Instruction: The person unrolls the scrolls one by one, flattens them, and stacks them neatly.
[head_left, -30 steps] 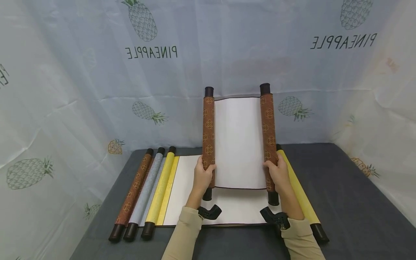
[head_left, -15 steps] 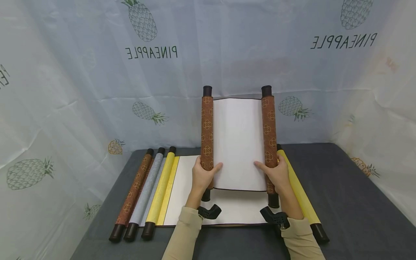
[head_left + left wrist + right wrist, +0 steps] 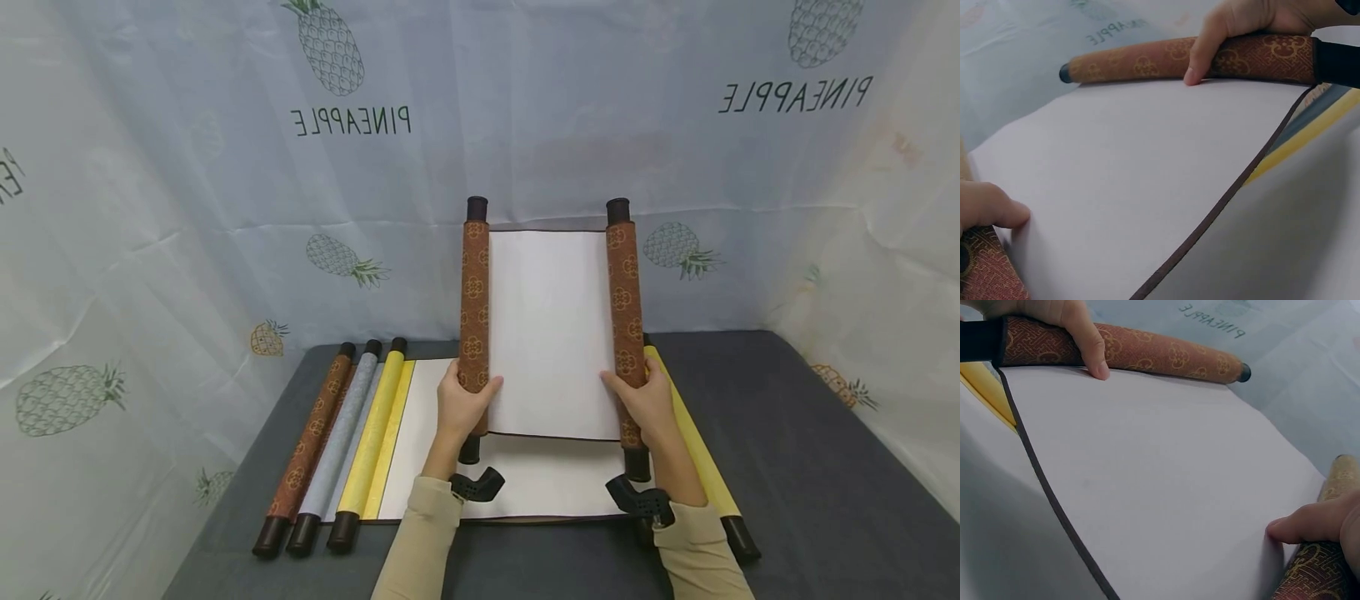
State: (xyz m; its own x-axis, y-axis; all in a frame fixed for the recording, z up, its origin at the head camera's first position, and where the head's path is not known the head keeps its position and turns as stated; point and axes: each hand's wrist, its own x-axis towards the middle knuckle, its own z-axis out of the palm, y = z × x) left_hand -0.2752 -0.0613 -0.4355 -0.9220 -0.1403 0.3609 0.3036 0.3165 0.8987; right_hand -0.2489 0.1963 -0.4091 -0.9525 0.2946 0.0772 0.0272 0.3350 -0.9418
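Note:
A brown patterned scroll (image 3: 551, 333), partly unrolled, is held upright above the table, its blank white paper facing me. My left hand (image 3: 461, 404) grips the left roll (image 3: 473, 300) near its lower end, thumb resting on the paper's edge. Around the right roll (image 3: 625, 308) my right hand (image 3: 648, 404) is curled in the same way. Both thumbs press on the white sheet (image 3: 1122, 156) in the left wrist view, and the right wrist view shows the same sheet (image 3: 1160, 462) between the rolls. The fingers behind the rolls are hidden.
Beneath lies an unrolled yellow scroll with white paper (image 3: 420, 450), its left roll (image 3: 371, 433) and right roll (image 3: 693, 442) on the dark table (image 3: 810, 467). Left of it rest a grey scroll (image 3: 339, 442) and another brown scroll (image 3: 309, 450). A pineapple-print curtain (image 3: 555, 108) hangs behind.
My hands have moved slightly apart, and the two brown rolls with them, so more white paper shows between. The thumbs shifted inward onto the paper, then back a little. The scrolls on the table stayed put.

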